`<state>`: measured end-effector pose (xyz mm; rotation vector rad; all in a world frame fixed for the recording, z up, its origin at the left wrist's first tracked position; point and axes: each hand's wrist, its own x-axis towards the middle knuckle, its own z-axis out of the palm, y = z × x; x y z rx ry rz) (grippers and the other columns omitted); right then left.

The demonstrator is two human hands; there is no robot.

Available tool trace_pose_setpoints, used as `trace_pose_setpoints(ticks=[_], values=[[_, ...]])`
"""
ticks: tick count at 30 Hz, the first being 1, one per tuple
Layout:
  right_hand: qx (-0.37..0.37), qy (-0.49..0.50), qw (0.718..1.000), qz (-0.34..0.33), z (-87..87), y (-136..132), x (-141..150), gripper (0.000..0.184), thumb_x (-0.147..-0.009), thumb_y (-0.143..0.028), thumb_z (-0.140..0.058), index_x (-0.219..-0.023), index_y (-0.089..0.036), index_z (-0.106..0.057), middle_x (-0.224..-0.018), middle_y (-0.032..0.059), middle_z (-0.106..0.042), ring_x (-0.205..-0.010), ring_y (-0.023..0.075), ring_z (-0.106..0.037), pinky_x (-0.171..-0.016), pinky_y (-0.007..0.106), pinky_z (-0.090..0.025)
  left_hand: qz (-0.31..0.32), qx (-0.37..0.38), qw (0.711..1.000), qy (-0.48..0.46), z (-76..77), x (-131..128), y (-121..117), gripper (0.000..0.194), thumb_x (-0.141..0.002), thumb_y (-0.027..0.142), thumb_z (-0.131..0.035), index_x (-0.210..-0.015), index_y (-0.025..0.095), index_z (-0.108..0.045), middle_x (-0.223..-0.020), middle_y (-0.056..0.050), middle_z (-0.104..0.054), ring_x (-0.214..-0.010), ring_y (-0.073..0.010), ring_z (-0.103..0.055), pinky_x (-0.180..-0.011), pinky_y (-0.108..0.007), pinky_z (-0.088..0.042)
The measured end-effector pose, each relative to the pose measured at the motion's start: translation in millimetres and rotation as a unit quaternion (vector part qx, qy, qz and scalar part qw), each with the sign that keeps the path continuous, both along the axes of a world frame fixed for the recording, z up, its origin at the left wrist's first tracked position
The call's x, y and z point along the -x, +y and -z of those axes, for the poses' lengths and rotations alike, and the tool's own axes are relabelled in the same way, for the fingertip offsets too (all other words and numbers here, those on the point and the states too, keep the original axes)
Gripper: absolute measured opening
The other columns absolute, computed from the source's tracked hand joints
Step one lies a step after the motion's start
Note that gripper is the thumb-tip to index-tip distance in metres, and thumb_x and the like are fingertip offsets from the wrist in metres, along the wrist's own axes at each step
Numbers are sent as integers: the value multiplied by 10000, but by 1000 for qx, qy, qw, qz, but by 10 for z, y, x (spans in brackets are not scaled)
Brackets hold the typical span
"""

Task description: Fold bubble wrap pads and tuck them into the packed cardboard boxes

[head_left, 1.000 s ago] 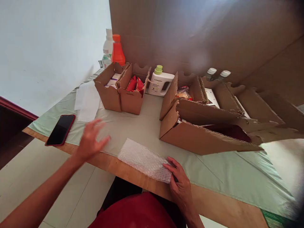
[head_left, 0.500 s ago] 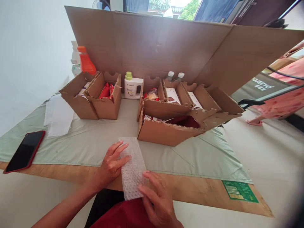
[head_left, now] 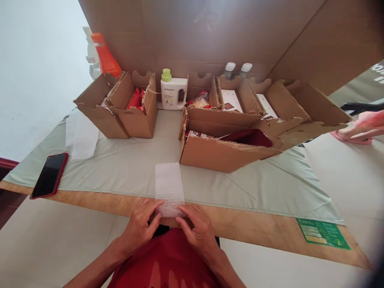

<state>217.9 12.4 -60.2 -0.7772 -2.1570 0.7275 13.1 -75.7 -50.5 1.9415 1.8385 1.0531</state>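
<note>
A strip of clear bubble wrap (head_left: pixel 169 182) lies across the table's front edge, its near end folded back over itself. My left hand (head_left: pixel 143 222) grips the left corner of that fold between thumb and fingers. At the right corner, my right hand (head_left: pixel 199 228) pinches the fold the same way. The strip's far part rests flat on the pale green cloth, close to the front corner of a long cardboard box (head_left: pixel 222 158). That box holds a dark red item (head_left: pixel 252 138) and a printed packet.
Cardboard bins (head_left: pixel 132 124) with red packets stand back left, an orange bottle (head_left: pixel 106 56) above them. A white detergent bottle (head_left: pixel 172 94) is centre back. More bins (head_left: pixel 240 96) fill the right. White sheets (head_left: pixel 81 136) and a phone (head_left: pixel 50 176) lie left. A person's foot (head_left: pixel 357 132) shows right.
Both hands have drawn to the near end of the bubble wrap, and that end is now folded over. My left hand has left the wrap's middle. The view has tilted downward.
</note>
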Motion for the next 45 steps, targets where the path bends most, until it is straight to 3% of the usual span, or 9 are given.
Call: trace_pose_setpoints(ticks=[4,9,17,22,26,31,37,42,45], values=[[47,-19,997,52,46,27,-19,206,-983,-232,-574,-1161,-214,-676,-920,51,-749,-801,199,-701,-744,338,-588,-52,9,998,24,66,-36,22,317,-946,172,-533,-1251,195,-617,-933,-72,-725,-855,-227,-682,-770,-372,-582],[-34,-17,995,89,-25,5,-52,248,-980,-201,-589,-1223,-210,-635,-1054,106,-694,-892,213,-679,-780,370,-578,-96,21,993,68,82,-72,2,381,-926,170,-511,-1298,153,-595,-856,-77,-700,-790,-245,-673,-687,-376,-577],[-138,-127,979,-77,-46,27,-17,275,-941,-101,-543,-1167,-207,-661,-1224,106,-716,-1260,294,-584,-947,470,-484,-97,13,991,92,74,-73,-15,412,-928,170,-516,-1337,193,-564,-961,-100,-718,-858,-266,-688,-742,-409,-588],[-111,-98,986,-82,-49,120,84,291,-965,-67,-485,-1135,-200,-681,-1013,69,-763,-1004,223,-672,-865,408,-484,-43,-40,993,101,-15,-114,-119,360,-944,213,-573,-1304,200,-578,-1279,-160,-650,-1141,-295,-635,-943,-452,-548],[-59,-91,991,-82,-106,129,66,249,-1003,-127,-468,-1099,-199,-687,-865,43,-753,-767,192,-658,-714,357,-483,-1,-29,998,62,-11,-144,-122,246,-977,137,-503,-1181,200,-624,-964,-83,-735,-878,-239,-663,-778,-402,-549],[-72,-82,994,-1,-115,71,-13,232,-994,-170,-518,-1169,-208,-665,-1074,98,-721,-920,223,-663,-778,378,-510,-30,21,999,24,30,-123,31,269,-977,155,-501,-1212,205,-622,-1000,-81,-744,-871,-239,-687,-765,-394,-580],[-124,-149,981,-29,-68,72,-59,258,-947,-145,-554,-1166,-223,-667,-1275,112,-680,-1230,302,-570,-952,485,-464,-67,10,995,76,82,-104,187,264,-978,194,-520,-1215,197,-637,-1113,-124,-693,-1008,-271,-681,-850,-425,-592],[-86,-105,989,-50,-73,165,-29,233,-978,-125,-525,-1141,-221,-660,-1046,68,-749,-1059,249,-643,-882,428,-478,-9,-31,998,58,7,-75,61,282,-970,190,-567,-1249,195,-610,-1160,-124,-675,-1123,-282,-610,-965,-456,-528],[-60,-86,993,-52,-128,169,-38,210,-990,-150,-523,-1145,-207,-653,-978,62,-748,-962,236,-649,-838,407,-485,22,-27,998,52,-13,-73,37,301,-987,128,-505,-1266,190,-599,-1060,-95,-714,-1048,-258,-624,-925,-437,-518]])
